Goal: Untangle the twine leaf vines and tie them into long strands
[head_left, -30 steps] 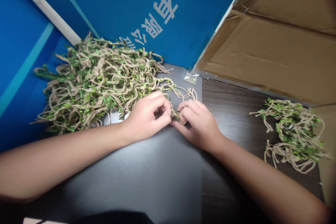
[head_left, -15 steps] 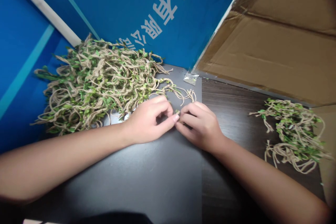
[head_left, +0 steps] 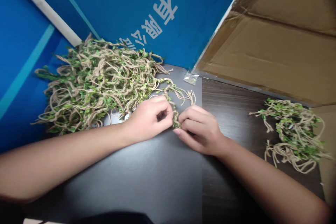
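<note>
Between my two hands runs a braided twine garland (head_left: pixel 175 117) with small green leaves. My left hand (head_left: pixel 152 117) is closed, its thumb and fingertips pinching the garland from the left. On the other side my right hand (head_left: pixel 199 127) has its fingers curled against the same braid, thumb toward me; the exact grip is partly hidden behind the fingers. Loose twine ends (head_left: pixel 190 96) lie just beyond my hands. A big tangled pile of leafy twine garlands (head_left: pixel 105 80) rests behind my left forearm.
A smaller heap of leafy twine (head_left: pixel 296 133) lies on the dark wood tabletop (head_left: pixel 231 112) at right. A grey mat (head_left: pixel 157 178) is under my hands. Behind stand a blue printed panel (head_left: pixel 118 3) and a cardboard sheet (head_left: pixel 278 49). A small clear plastic packet (head_left: pixel 191 78) sits near the corner.
My right hand has shifted slightly down and away from my left, and more of the braided garland shows between them. The piles have not moved.
</note>
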Action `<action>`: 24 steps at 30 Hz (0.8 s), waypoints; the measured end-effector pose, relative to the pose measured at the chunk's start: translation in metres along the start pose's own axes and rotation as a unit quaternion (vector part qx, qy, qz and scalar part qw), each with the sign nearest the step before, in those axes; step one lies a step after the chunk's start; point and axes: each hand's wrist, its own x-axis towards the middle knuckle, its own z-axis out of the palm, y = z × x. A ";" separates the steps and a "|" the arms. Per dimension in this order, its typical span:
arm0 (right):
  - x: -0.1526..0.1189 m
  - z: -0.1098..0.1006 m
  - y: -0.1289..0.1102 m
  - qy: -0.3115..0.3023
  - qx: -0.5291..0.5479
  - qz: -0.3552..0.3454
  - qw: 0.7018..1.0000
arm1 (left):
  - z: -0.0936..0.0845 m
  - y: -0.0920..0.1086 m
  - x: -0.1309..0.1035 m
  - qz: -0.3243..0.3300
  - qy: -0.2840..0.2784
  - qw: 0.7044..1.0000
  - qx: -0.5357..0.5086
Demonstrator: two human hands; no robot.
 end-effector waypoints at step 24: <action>0.001 0.000 -0.009 0.027 0.021 0.074 0.997 | 0.000 0.001 0.000 -0.003 0.019 1.000 0.001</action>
